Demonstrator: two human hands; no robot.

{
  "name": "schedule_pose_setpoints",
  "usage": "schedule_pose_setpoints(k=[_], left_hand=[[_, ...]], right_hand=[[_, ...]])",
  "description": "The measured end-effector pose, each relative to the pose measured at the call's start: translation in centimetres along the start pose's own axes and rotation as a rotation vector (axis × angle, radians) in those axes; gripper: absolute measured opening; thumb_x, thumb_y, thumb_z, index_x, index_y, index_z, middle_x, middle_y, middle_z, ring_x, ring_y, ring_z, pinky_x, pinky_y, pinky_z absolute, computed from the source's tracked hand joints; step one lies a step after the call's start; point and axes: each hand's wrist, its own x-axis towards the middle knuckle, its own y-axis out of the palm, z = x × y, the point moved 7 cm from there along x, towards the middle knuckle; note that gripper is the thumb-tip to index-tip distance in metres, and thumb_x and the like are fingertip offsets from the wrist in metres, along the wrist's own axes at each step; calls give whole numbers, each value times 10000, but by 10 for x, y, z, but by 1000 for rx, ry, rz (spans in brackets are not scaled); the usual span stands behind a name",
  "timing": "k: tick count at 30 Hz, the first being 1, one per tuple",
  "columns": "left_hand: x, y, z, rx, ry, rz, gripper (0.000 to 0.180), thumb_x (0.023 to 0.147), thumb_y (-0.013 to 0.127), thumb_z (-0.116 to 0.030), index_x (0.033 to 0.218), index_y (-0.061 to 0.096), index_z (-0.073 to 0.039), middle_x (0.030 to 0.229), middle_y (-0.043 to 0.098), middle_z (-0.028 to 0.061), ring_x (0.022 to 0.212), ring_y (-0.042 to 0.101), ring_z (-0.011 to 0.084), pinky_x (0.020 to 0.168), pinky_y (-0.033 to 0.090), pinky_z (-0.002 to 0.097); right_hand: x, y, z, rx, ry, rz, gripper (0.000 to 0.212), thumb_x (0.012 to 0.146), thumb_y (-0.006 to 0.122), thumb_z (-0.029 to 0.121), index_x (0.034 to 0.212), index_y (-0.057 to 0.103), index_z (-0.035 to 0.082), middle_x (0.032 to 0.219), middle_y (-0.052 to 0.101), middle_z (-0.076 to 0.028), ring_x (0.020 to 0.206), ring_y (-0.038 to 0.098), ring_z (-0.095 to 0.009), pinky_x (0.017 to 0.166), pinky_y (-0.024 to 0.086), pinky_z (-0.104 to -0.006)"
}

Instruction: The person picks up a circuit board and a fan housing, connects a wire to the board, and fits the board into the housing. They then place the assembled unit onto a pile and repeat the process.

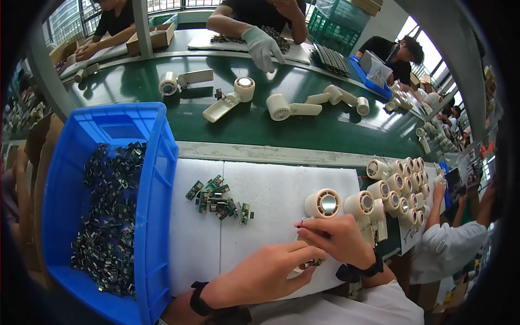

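On the white foam sheet (260,184) in front of me lies a cream handheld fan with a round head (322,204) and a shiny disc at its centre. My hands mostly cover its handle. My left hand (268,271) is closed around the lower handle, where small electronic parts (311,264) show near the fingertips. Just below the fan head, my right hand (338,238) pinches what looks like a thin dark wire (301,223). A loose pile of small green circuit boards (216,200) lies left of the hands.
A blue bin (154,216) of circuit boards stands at the left. Several cream fans (401,187) stand in rows on the right. Beyond, a green conveyor (227,130) carries fan pieces (279,107). Across it are a co-worker's gloved hand (262,49) and other people.
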Motion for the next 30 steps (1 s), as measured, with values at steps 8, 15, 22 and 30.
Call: schedule_pose_setpoints(k=[8,15,22,30], left_hand=[[3,-32,9,-10,-67,-357,314,857,729,3,1165,692,-42,1018,723,118,905,731,223,787,577,308],[6,-29,21,12,-100,-395,324,879,716,-2,1201,691,-32,1051,731,118,952,735,200,796,592,296],[1,-25,25,-156,-309,-301,329,897,710,-17,1224,692,-36,1050,730,118,958,734,172,814,590,279],[8,-22,17,-117,-180,-192,338,894,719,-23,1230,695,-50,1011,732,103,914,729,145,803,580,274]], right_hand=[[-1,-5,-12,107,119,57,172,884,746,134,1038,762,58,628,644,-68,528,611,-138,516,473,-265],[-6,-8,-15,252,179,50,172,874,757,132,1028,764,58,581,595,-41,497,528,-94,485,410,-261],[-19,-3,5,433,220,150,152,851,793,77,987,763,15,575,545,18,531,444,-26,491,348,-226],[-36,12,4,386,194,20,134,862,801,114,978,767,56,551,550,-10,496,468,-54,475,367,-243]])
